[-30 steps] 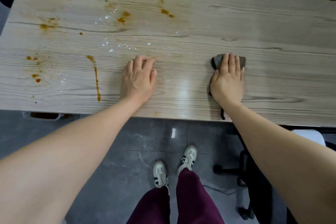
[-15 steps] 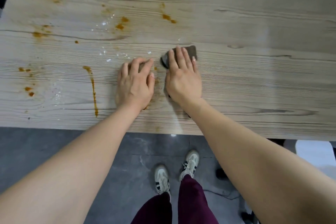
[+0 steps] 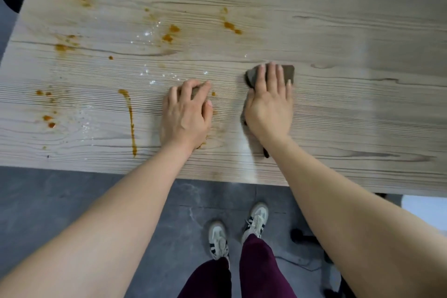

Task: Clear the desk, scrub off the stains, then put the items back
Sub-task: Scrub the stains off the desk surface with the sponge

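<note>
On the desk nothing stands, so clearing looks done. Right hand presses a dark cloth flat, fingers straight, right of centre; left hand rests beside it, loosely curled and holding nothing. Orange stains remain at left and far; scrubbing and returning items remain.

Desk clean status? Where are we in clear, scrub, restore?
Clearing looks done: no items on the visible desk. Scrubbing is under way: right hand presses a dark cloth, left hand rests flat. Left: the orange streak and orange spots, then returning items.
</note>
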Demonstrator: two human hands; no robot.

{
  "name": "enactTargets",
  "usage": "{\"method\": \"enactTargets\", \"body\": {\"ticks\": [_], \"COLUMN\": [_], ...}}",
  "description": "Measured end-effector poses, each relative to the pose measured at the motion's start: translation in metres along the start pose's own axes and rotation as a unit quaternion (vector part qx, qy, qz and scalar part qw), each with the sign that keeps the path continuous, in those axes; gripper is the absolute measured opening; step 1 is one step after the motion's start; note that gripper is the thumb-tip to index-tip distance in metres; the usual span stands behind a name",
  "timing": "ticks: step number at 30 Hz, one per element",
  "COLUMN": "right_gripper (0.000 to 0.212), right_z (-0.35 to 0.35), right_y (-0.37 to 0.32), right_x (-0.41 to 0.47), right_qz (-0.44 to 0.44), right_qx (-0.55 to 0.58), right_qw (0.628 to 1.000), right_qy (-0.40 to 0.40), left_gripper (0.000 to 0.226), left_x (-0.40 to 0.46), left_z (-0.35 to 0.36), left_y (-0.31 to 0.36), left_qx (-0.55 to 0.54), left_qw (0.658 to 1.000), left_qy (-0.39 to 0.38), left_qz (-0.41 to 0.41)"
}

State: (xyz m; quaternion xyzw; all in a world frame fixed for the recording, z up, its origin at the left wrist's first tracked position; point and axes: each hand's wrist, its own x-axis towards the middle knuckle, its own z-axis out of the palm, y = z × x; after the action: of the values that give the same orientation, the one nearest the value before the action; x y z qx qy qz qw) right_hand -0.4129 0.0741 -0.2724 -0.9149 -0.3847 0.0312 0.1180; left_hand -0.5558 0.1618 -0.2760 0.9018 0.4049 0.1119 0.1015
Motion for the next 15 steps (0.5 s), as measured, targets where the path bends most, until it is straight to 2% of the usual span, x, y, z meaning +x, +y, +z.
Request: {"method": "enactTargets", "body": {"ticks": [4, 8, 12, 15], "right_gripper": [0.056, 0.054, 0.054, 0.055], "right_z": [0.006, -0.009, -0.019, -0.015], "right_y": [-0.033, 0.008, 0.059, 0.048], "right_x": [0.001, 0.013, 0.034, 0.037], "right_qz": [-0.106, -0.164, -0.027, 0.045], "right_qx": [0.019, 0.022, 0.003, -0.014], "right_qw": [0.993, 0.984, 0.999, 0.999], "right_qy": [-0.048, -0.061, -0.028, -0.01], "left_gripper": [0.038, 0.039, 0.039, 0.039], "left_x": [0.0, 0.0, 0.001, 0.001], "left_z": [0.0, -0.002, -0.002, -0.001], "left_y": [0.001, 0.001, 0.0, 0.0], "left_qx": [0.006, -0.003, -0.008, 0.001], "left_qw": [1.0, 1.0, 1.0, 1.0], "left_qy": [0.006, 0.005, -0.001, 0.007], "left_qz": [0.005, 0.0, 0.002, 0.006]}}
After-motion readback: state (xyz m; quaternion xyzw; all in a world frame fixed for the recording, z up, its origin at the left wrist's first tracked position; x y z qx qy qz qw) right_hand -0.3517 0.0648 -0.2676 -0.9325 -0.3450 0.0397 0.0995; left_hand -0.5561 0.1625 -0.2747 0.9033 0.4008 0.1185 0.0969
